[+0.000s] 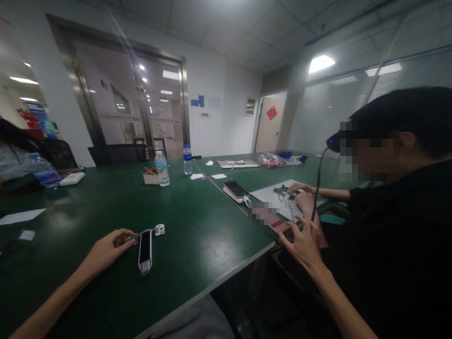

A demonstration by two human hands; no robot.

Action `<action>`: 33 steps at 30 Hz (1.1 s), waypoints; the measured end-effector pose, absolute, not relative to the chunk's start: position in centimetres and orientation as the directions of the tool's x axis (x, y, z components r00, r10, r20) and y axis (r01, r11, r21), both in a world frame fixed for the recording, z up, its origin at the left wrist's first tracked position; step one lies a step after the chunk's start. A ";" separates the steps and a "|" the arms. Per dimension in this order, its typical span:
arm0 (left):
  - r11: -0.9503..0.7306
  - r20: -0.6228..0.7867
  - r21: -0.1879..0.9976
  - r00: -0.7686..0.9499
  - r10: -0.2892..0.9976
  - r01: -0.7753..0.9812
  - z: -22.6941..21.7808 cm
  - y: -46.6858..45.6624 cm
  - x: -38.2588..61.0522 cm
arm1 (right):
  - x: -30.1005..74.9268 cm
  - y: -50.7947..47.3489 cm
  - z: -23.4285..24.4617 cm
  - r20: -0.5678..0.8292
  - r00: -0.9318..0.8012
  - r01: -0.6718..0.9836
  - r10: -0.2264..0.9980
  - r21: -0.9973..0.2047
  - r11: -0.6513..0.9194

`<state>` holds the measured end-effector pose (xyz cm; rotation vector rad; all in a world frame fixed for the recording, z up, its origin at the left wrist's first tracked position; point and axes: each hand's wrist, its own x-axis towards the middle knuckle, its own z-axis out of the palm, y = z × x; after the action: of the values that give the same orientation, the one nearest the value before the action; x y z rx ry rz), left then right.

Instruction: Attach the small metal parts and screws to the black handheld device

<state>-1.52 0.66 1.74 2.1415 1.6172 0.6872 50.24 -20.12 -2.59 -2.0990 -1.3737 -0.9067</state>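
My left hand (106, 249) rests on the green table (197, 235) with its fingers pinched on a small metal piece (133, 238). That piece leads to a small white block (159, 230). A black oblong device (145, 249) with a pale end lies just right of my fingers. My right hand (303, 240) hovers past the table's near right corner with fingers spread and nothing in it. It is close to a red-marked card (278, 225) and a co-worker's hands (303, 195).
A person in black (395, 226) sits at the right, working on small parts on a grey sheet (268, 193). A phone on a white box (236, 190), two water bottles (161, 168), a small carton, paper slips and bags lie farther back. Another person sits at far left.
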 end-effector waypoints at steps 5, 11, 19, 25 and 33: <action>-0.233 0.074 0.550 0.231 0.970 0.802 1.0 1.6 -2.1 | 50.3 -20.1 -2.8 0.770 0.272 0.920 0.578 -0.032 -0.391; -0.209 0.042 0.549 0.223 0.974 0.809 0.8 2.0 -2.3 | 50.3 -20.4 -2.5 0.781 0.258 0.926 0.569 -0.031 -0.377; -0.194 0.030 0.536 0.212 0.977 0.822 0.6 2.1 -2.4 | 49.9 -20.6 -2.3 0.772 0.274 0.926 0.574 -0.050 -0.375; -0.222 0.049 0.527 0.231 0.972 0.820 1.2 1.4 -2.0 | 50.2 -20.4 -2.5 0.776 0.271 0.929 0.570 -0.055 -0.367; -0.251 0.139 0.545 0.209 0.968 0.800 3.1 -0.8 -0.3 | 49.0 -18.9 -1.2 0.742 0.238 0.937 0.627 -0.006 -0.349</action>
<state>-0.26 -0.84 3.11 2.1352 1.6510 0.6557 48.99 -18.90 -1.21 -2.0621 -1.4292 -0.9112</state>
